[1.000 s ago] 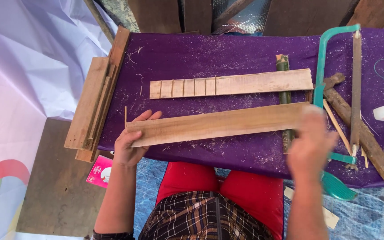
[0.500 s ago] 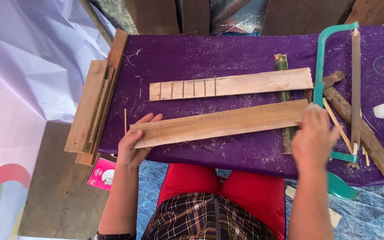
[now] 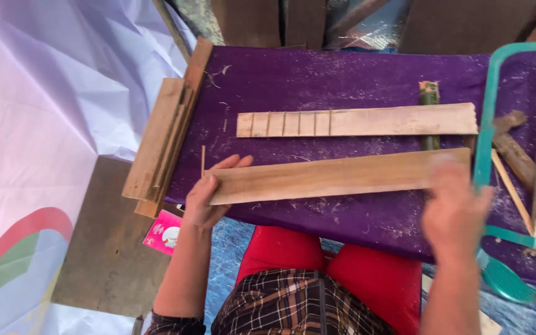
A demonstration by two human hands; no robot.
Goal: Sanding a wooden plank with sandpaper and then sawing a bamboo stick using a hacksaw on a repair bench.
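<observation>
Planks, two, on a purple cloth (image 3: 317, 74). Beyond the near plank (image 3: 336, 175): far plank (image 3: 367, 121), scored across with a row of evenly spaced lines over its left part, plain along the rest. Near plank itself: no such lines showing, so seemingly not yet marked or cut.

Left hand (image 3: 209, 195): clamped on the near plank's left end, thumb at the near edge, fingers stretched along the far edge. Right hand (image 3: 457, 211): blurred, over the near plank's right end; cannot tell whether gripping or merely resting.

Just right of the near plank: teal-framed saw (image 3: 484, 142), lying untouched. Under the near plank's right part: green bamboo piece (image 3: 429, 96). Left of the near plank: stack of boards (image 3: 159, 139). Below its left end: pink packet (image 3: 162, 232).

Containers: none in view.
</observation>
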